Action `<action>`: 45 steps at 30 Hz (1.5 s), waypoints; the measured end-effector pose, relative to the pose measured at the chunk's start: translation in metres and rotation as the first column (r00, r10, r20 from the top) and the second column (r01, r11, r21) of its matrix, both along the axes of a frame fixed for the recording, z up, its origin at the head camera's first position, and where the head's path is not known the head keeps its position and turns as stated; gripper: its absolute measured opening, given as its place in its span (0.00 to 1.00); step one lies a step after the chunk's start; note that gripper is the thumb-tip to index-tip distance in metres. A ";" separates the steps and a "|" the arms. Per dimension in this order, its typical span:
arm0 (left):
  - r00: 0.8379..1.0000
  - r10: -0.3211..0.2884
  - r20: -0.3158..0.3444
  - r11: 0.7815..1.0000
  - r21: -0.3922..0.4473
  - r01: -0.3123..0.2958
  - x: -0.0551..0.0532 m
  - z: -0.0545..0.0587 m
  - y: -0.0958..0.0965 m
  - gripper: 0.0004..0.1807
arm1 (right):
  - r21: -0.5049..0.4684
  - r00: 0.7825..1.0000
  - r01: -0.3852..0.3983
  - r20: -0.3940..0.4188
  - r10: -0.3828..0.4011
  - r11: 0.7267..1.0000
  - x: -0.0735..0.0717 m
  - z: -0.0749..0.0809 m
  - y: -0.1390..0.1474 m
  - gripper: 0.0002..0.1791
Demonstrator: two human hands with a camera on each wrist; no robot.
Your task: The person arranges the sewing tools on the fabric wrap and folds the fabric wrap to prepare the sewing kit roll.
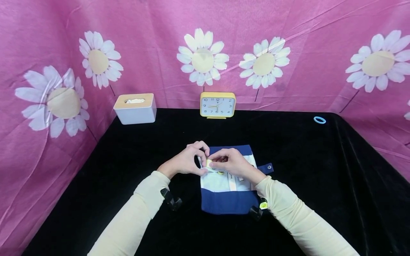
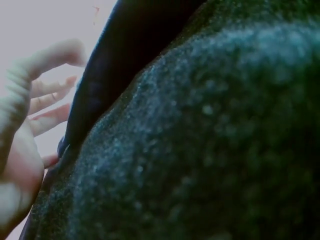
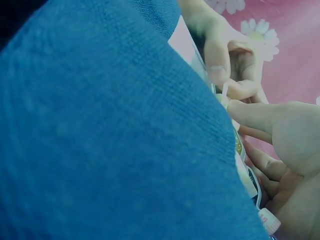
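Observation:
A navy-and-white cloth organizer (image 1: 213, 183) with pockets lies unfolded on the black-covered table. At its upper left, my right hand (image 1: 232, 161) pinches a small pale-yellow item (image 1: 209, 163) between thumb and fingers; its kind is unclear. My left hand (image 1: 189, 159) is curved at the same spot, thumb and forefinger at the white pocket's edge, seemingly gripping the cloth. Both hands meet there in the right wrist view, partly hidden by the blue cloth (image 3: 125, 125). A small yellow thing (image 1: 220, 172) shows in a pocket. Only the left fingers (image 2: 47, 60) show in the left wrist view.
A snap strap (image 1: 266, 168) sticks out from the organizer's right side. Towards the back stand a tissue box (image 1: 136, 113) and a yellow clock (image 1: 217, 105). A light-blue ring (image 1: 319, 120) lies far right. Pink flowered cloth (image 1: 153, 53) hangs behind the table.

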State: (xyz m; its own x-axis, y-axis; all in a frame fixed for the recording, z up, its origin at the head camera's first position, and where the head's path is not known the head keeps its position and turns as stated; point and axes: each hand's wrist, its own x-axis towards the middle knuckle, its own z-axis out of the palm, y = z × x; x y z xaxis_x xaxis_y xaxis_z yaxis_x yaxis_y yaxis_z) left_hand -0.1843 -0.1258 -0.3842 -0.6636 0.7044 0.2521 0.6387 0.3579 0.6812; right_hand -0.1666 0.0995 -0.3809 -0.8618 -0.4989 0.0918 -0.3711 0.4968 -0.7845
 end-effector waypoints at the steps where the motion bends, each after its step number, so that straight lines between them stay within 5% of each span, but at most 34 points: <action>1: 1.000 0.000 0.001 1.000 0.005 0.000 0.000 0.000 0.000 0.08 | 0.000 1.000 0.001 -0.006 -0.001 1.000 0.000 0.000 0.000 0.11; 45: 0.999 -0.011 0.042 0.995 0.095 0.007 -0.001 -0.004 0.000 0.09 | 0.016 0.998 0.062 -0.027 -0.061 0.998 0.001 -0.002 -0.005 0.09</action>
State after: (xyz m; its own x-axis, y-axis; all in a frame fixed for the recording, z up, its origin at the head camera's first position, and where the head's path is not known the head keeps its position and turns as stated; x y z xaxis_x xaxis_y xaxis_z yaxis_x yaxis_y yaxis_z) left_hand -0.1856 -0.1254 -0.3886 -0.6691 0.6843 0.2899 0.6112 0.2847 0.7385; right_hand -0.1656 0.0949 -0.3825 -0.8883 -0.4468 0.1066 -0.3598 0.5324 -0.7662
